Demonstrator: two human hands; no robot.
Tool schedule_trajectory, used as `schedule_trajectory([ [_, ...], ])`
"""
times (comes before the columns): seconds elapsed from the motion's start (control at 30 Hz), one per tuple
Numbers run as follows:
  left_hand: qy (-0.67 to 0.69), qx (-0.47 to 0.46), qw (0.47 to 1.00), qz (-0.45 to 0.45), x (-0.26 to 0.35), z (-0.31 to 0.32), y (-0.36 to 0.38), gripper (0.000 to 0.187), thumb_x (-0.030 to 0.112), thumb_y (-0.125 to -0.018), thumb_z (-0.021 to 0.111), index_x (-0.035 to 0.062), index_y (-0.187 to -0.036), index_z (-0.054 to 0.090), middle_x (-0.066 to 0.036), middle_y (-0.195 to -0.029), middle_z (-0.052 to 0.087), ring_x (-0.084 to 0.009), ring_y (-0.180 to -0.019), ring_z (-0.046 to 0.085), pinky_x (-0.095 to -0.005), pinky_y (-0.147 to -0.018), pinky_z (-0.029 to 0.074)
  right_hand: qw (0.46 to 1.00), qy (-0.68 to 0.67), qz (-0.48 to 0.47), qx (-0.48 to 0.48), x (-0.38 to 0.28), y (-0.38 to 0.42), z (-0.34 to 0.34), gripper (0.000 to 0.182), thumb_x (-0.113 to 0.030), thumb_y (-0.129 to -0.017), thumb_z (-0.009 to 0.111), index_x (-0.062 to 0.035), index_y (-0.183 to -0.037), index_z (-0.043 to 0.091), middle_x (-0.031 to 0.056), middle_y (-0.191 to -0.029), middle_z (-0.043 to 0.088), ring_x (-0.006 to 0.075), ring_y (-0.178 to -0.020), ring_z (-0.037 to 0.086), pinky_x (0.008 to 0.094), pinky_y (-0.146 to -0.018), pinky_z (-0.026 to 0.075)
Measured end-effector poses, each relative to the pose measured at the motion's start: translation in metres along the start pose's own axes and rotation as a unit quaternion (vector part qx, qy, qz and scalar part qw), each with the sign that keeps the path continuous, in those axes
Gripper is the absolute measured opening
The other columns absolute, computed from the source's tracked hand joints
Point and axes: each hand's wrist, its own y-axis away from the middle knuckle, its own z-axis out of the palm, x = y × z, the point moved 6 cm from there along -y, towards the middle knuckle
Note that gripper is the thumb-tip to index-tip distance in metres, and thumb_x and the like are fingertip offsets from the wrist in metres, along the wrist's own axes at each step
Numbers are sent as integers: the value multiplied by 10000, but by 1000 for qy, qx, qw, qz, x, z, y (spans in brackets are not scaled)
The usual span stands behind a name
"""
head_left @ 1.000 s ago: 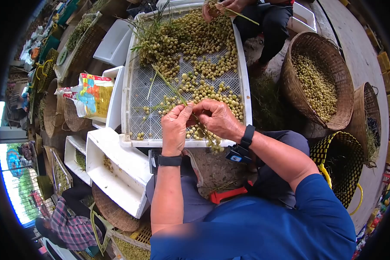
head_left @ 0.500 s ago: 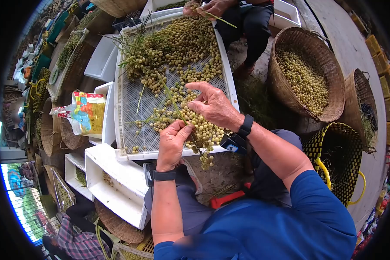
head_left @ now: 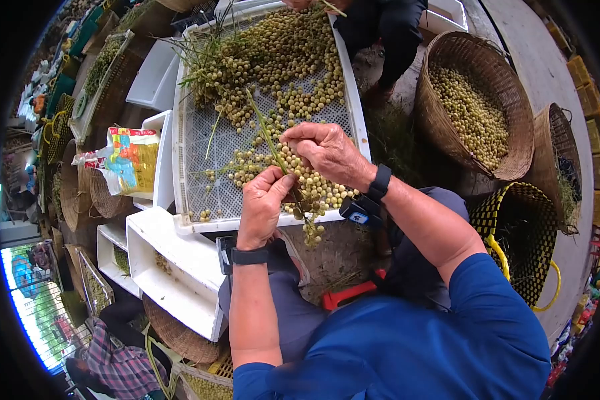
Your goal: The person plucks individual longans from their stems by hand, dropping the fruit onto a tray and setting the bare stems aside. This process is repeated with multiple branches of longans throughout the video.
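Observation:
My left hand (head_left: 263, 201) is closed round a green stalk (head_left: 265, 130) that slants up and away over the tray. A sprig of small round yellow-green fruits (head_left: 312, 230) hangs below that hand, past the tray's near edge. My right hand (head_left: 332, 155) is beside the stalk, its fingers bent and pressed together; what lies between the fingertips is hidden. Under both hands is a white mesh tray (head_left: 210, 183) with many loose fruits (head_left: 320, 193). A heap of fruits still on stems (head_left: 230, 83) covers its far left part.
At right stand a wicker basket (head_left: 437, 123) of fruits and a black-yellow woven basket (head_left: 533, 240). White foam boxes (head_left: 173, 243) and a printed plastic bag (head_left: 133, 160) are at left. Another person's legs (head_left: 400, 43) are beyond the tray; a person in plaid (head_left: 123, 360) is lower left.
My right hand has moved slightly left toward the stalk, and its spread fingers have closed together. My left hand keeps its grip. The other person's hands at the top have mostly left the view.

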Motion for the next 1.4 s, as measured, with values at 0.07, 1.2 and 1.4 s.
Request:
schedule_trajectory([
  [0.07, 3, 5, 1000, -1, -2, -2, -1, 120, 108, -985, 609, 7, -932, 644, 17, -822, 641, -40, -723, 551, -199, -663, 457, 1000, -11, 4, -2, 1, 0, -1, 227, -69, -961, 534, 8, -1099, 697, -4, -795, 636, 47, -677, 554, 233, -589, 483],
  [1.2, 127, 115, 983, 60, 19, -38, -7, 165, 206, -978, 650, 45, -1013, 658, 3, -858, 634, -65, -577, 529, -215, -507, 464, 959, 31, 193, -206, 17, 30, 29, 334, -206, -885, 706, -30, -1154, 614, 20, -781, 648, 91, -660, 626, 262, -581, 530],
  [1.4, 111, 98, 986, 74, 18, -36, -6, 136, 180, -983, 635, 45, -1004, 640, 3, -859, 626, -66, -580, 532, -208, -503, 458, 951, 192, 117, -214, 9, 32, 17, 715, -353, -790, 772, -50, -1384, 515, 183, -1203, 629, 223, -1096, 605, 370, -944, 504],
])
